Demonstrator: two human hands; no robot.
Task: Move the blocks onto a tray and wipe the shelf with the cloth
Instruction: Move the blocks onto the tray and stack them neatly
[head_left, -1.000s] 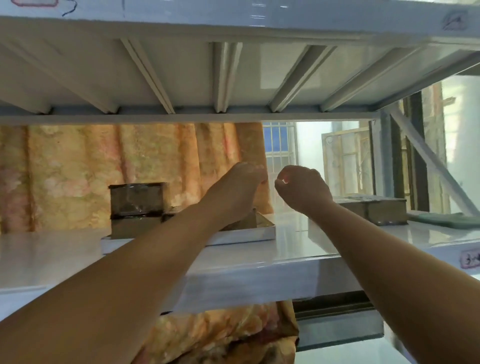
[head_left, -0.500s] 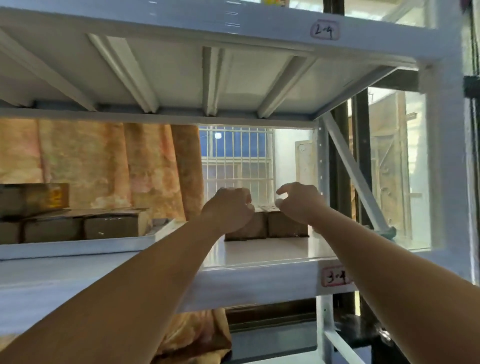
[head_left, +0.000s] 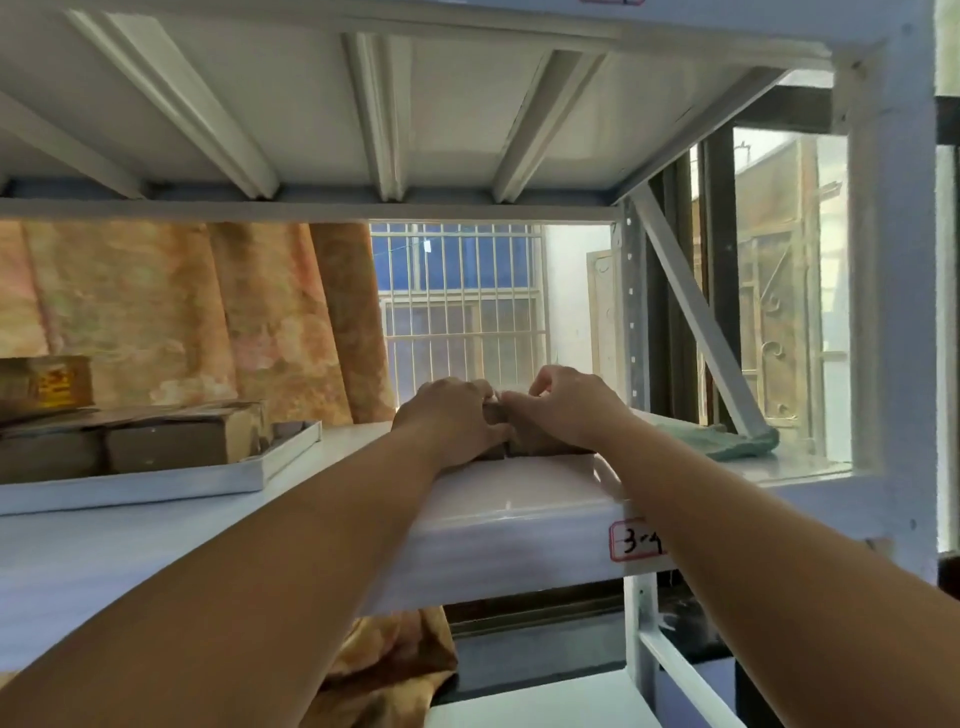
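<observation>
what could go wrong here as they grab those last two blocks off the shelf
1. Both hands, left hand and right hand, lift the two blocks together; one could slip.
2. The tray already looks crowded with stacked blocks; adding more could topple them.

Looks like a storeroom or small warehouse corner, probably in a house or a back room rather than a proper depot. Giveaway is the white metal racking with ribbed shelf undersides, a diagonal brace and a handwritten slot label stuck on the front edge that reads something like "3-4". Behind it there's a barred window and an orange patterned curtain, plus an ornate metal gate or door off to the side.
</observation>
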